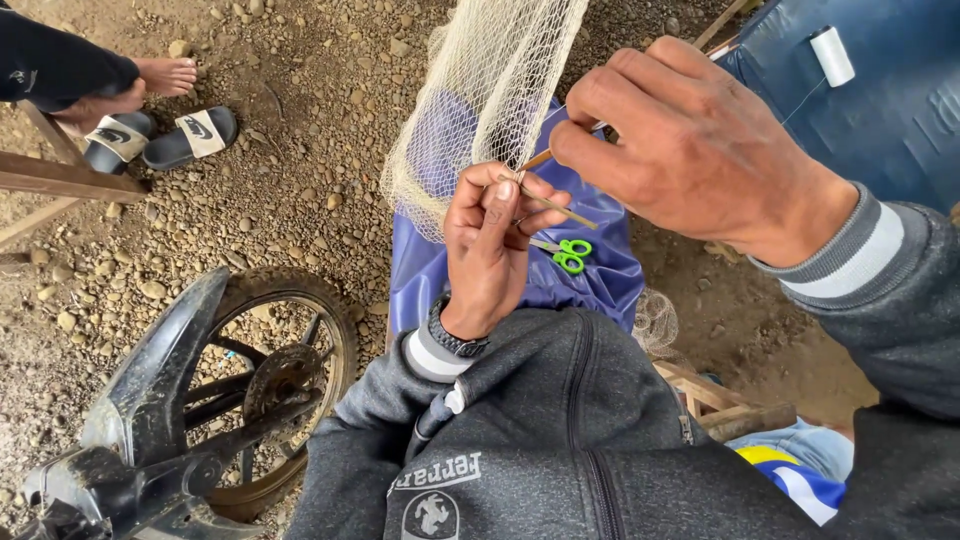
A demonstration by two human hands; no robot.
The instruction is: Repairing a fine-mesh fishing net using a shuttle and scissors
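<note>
While sitting over gravel, with another person's bare foot and a pair of black sandals lying at far left and a muddy motorbike wheel standing below them, well apart from the work. Hanging down at centre, the pale net, its lower edge being gathered at the fingertips.

Pinching that edge with the left hand: fingers curling in tight, thumb pressing a thin wooden stick against them, the stick slanting down to the right across the meshes. Lying just beneath on the blue tarp, small green scissors, untouched.

Coming in from above and to the right, the right hand: fingers bending closed, seemingly nipping a brown tool tip right at the net's edge; hiding the rest of that tool, so not telling what more is in the grip. Resting at far right on dark blue cloth, a white thread spool, a fine strand trailing from it toward the hands.

Judging by this, working a knot or mesh along the net's border, mid-stitch. Calling, for the next move, for a steady left pinch keeping the mesh taut on the stick, and for fine guiding of the tip without slackening the strand.
</note>
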